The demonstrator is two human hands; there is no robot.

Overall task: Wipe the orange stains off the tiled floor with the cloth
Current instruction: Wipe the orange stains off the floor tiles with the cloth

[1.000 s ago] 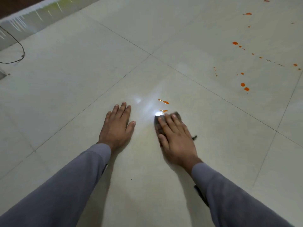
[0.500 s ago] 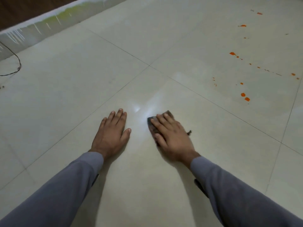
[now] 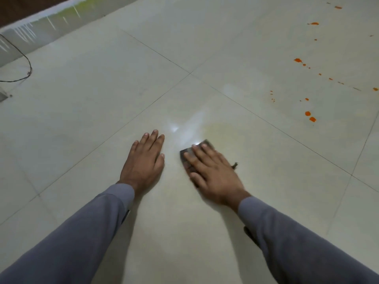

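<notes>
While right hand (image 3: 213, 173) presses it, cloth (image 3: 185, 157) lies flat — long axis unclear.

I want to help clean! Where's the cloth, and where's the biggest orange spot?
cloth (image 3: 185, 155): head view, bare dark corner beside the fingers.
orange spot (image 3: 307, 113): head view, middle of the blob, far right.

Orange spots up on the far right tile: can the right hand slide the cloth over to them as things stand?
Probably yes. The right hand lies flat on the cloth, and only bare floor lies between it and the nearest orange spots. Nothing blocks the path, though it may need a long stretch or a shuffle forward.
</notes>
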